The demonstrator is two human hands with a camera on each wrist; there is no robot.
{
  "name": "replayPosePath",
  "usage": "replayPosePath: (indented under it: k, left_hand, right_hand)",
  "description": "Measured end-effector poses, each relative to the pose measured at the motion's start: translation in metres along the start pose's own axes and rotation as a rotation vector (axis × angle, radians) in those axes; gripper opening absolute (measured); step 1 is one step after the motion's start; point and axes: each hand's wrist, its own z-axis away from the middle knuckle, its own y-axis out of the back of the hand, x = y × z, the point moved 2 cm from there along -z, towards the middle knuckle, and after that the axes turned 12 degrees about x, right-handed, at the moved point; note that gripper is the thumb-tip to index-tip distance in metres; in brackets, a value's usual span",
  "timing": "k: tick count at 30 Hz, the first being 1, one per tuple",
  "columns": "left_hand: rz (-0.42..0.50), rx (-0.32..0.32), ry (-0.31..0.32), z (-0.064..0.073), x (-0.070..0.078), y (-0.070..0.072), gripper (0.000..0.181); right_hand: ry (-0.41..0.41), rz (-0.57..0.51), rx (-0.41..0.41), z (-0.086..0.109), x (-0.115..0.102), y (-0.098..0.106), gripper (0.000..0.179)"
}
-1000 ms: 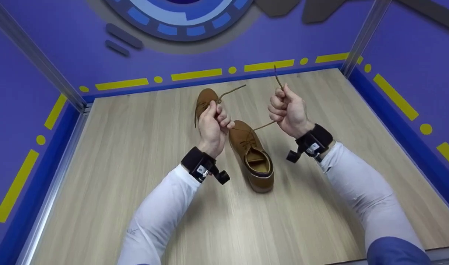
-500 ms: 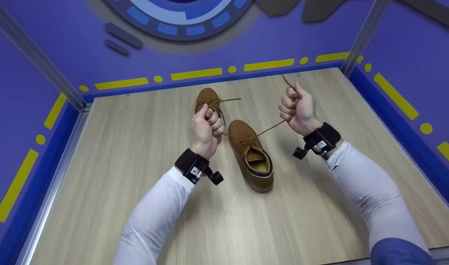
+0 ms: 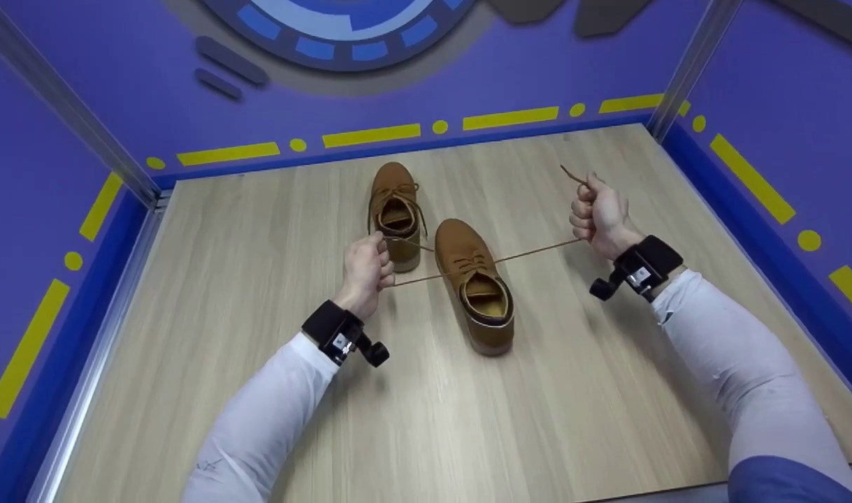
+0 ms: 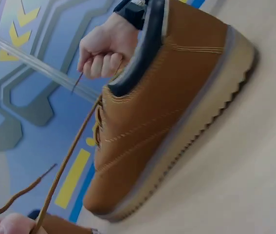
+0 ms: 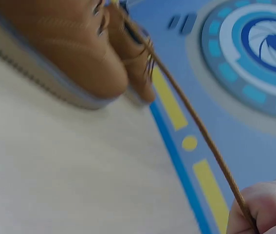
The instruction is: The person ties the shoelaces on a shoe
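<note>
A brown lace-up shoe (image 3: 460,241) stands upright on the wooden board, its toe toward the back wall. My left hand (image 3: 367,269), left of it, grips one end of its shoelace (image 3: 417,281) in curled fingers, with the loose tip trailing out. On the other side my right hand (image 3: 600,216) holds the opposite lace end (image 3: 537,251), whose tip pokes up past the thumb. Both laces run taut and low from the shoe's eyelets. In the left wrist view the shoe's side (image 4: 142,122) and tan sole show; in the right wrist view the taut lace (image 5: 191,109) reaches my fingers.
A second brown shoe (image 3: 394,183) with its laces tied in a bow stands behind and left, close beyond my left hand. Blue panel walls (image 3: 314,112) bound the wooden board (image 3: 258,335) at the back and both sides.
My hands have moved apart, left hand leftward and nearer, right hand rightward and lower. The laces between them have drawn out straight and tight, and the knot area sits flatter on the shoe.
</note>
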Motion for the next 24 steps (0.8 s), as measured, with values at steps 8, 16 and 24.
replayPosePath:
  k: [8,16,24]
  left_hand:
    - [-0.05,-0.044,-0.032,-0.004,0.005,0.004,0.045]
    - [-0.331,0.016,-0.302,0.011,0.003,0.009,0.06]
    - [-0.867,-0.2,-0.796,0.046,0.003,-0.014,0.045]
  right_hand:
    - [-0.05,0.147,0.018,-0.008,0.019,0.008,0.06]
    - [0.286,0.754,0.104,-0.01,0.028,0.005,0.038]
    - [0.479,1.078,-0.209,0.016,0.047,-0.041,0.028]
